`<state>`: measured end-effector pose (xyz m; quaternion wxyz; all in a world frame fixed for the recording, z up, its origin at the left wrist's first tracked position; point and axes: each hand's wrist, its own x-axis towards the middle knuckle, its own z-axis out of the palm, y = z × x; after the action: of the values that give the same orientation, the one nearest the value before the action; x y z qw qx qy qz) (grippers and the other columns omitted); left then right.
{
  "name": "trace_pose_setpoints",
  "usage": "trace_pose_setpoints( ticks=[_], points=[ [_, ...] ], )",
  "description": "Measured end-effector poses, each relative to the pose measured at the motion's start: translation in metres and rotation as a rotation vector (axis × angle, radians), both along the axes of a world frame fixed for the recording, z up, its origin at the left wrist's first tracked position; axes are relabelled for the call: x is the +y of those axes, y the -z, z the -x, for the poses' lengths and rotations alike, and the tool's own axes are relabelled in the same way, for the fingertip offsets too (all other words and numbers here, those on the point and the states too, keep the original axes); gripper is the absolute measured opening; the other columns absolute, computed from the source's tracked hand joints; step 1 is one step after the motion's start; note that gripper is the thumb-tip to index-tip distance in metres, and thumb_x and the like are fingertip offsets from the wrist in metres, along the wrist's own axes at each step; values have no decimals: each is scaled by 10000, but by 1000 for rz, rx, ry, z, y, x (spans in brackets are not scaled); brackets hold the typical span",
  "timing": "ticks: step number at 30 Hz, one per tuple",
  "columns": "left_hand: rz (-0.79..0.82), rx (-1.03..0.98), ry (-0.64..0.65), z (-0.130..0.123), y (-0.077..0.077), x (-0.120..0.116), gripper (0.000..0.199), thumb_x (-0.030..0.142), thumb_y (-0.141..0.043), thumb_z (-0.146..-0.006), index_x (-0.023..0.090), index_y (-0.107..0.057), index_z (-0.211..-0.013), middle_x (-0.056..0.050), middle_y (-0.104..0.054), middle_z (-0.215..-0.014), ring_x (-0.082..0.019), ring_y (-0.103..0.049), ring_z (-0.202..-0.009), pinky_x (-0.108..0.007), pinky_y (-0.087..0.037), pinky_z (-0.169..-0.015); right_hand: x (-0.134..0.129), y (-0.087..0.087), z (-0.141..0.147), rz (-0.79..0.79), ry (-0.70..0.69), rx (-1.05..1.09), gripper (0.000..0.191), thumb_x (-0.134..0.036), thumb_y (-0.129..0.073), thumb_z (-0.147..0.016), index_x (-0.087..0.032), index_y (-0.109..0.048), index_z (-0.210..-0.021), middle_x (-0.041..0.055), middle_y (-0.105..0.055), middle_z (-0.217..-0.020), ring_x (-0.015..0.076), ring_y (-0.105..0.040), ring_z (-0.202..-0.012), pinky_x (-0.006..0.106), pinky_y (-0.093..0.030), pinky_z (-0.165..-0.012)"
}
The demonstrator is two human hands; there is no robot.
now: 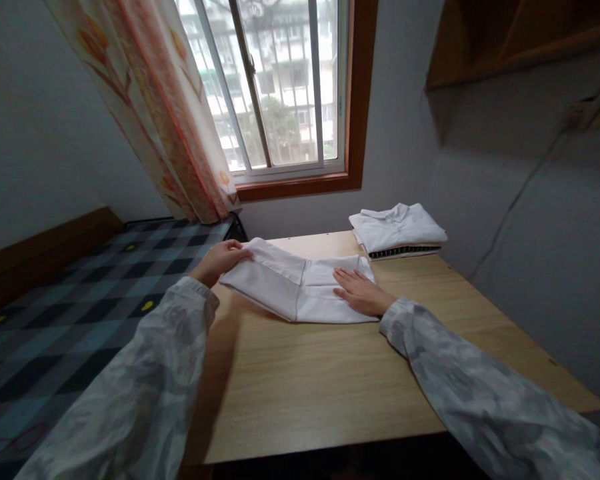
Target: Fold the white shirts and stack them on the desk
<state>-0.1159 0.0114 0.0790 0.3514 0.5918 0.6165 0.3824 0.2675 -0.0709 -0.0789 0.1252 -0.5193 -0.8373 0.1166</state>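
Observation:
A partly folded white garment (325,291) lies on the light wooden table (300,380). Its left part is raised off the surface, pinched at the upper left corner between the thumb and fingers of my left hand (223,260). My right hand (361,292) rests flat, palm down, on the right part of the cloth with its fingers stretched out. A seam runs down the middle of the garment, where the lifted part bends up from the flat part.
A stack of folded clothes (399,230), white on top, sits at the table's back right corner. Left of the table is a bed with a checked cover (105,300). A window (290,87), a curtain (150,100) and a wooden shelf (530,47) are beyond.

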Motion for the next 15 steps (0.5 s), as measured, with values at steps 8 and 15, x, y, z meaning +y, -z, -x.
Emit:
trace_pose_setpoints(
  ticks=[8, 15],
  points=[
    [-167, 56, 357, -147, -30, 12, 234, 166, -872, -651, 147, -639, -667, 38, -559, -552, -79, -454, -514, -214, -317, -534, 9, 13, -12, -62, -92, 141, 659, -507, -229, -1169, -190, -489, -1685, 153, -417, -1765, 294, -321, -1677, 578, -227, -1364],
    [-27, 73, 568, -235, 15, -12, 195, 212, -826, -836, 149, -665, -746, -32, -670, -622, -137, -615, -530, -275, -466, -581, 1, -3, -1, 71, 140, 894, 805, -727, -220, -1119, -191, -564, -1612, 137, -704, -1503, 319, -604, -1451, 505, -443, -1254]
  ],
)
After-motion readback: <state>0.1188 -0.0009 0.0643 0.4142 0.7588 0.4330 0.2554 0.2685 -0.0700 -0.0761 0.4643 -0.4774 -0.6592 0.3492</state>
